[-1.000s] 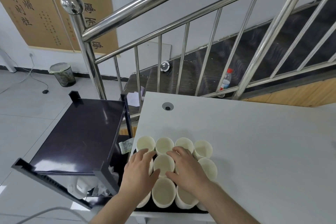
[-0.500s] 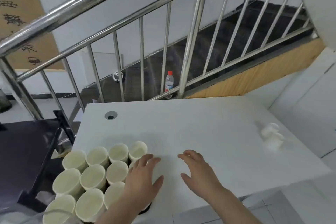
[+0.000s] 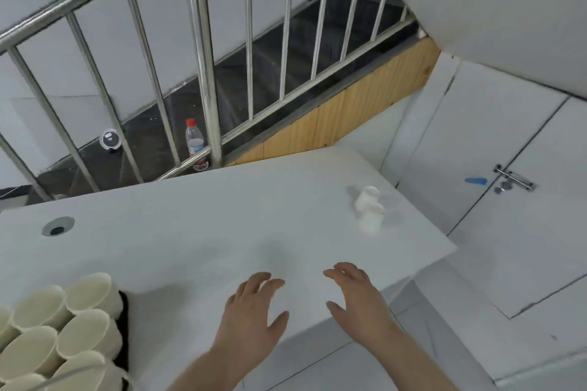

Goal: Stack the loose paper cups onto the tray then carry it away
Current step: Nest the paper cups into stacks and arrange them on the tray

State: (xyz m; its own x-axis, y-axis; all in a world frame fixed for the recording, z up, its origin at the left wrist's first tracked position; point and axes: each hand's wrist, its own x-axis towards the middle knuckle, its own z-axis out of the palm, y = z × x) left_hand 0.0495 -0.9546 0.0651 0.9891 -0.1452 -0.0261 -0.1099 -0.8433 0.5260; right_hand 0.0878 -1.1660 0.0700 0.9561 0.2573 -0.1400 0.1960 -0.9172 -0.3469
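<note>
Both hands, left (image 3: 254,311) and right (image 3: 357,300), hover spread and empty over the white desk (image 3: 190,225); two loose white paper cups (image 3: 368,209) at one o'clock, cream cups on the black tray (image 3: 124,327) at nine.

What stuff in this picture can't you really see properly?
- Loose cups, head view: blurred white shapes near the table's far right; whether they are upright or how many, I cannot tell.
- Tray: only a dark edge shows; the cups on it hide the rest, and the picture's left and bottom edges cut it off.
- Bottle behind the railing: label too small to read.
</note>
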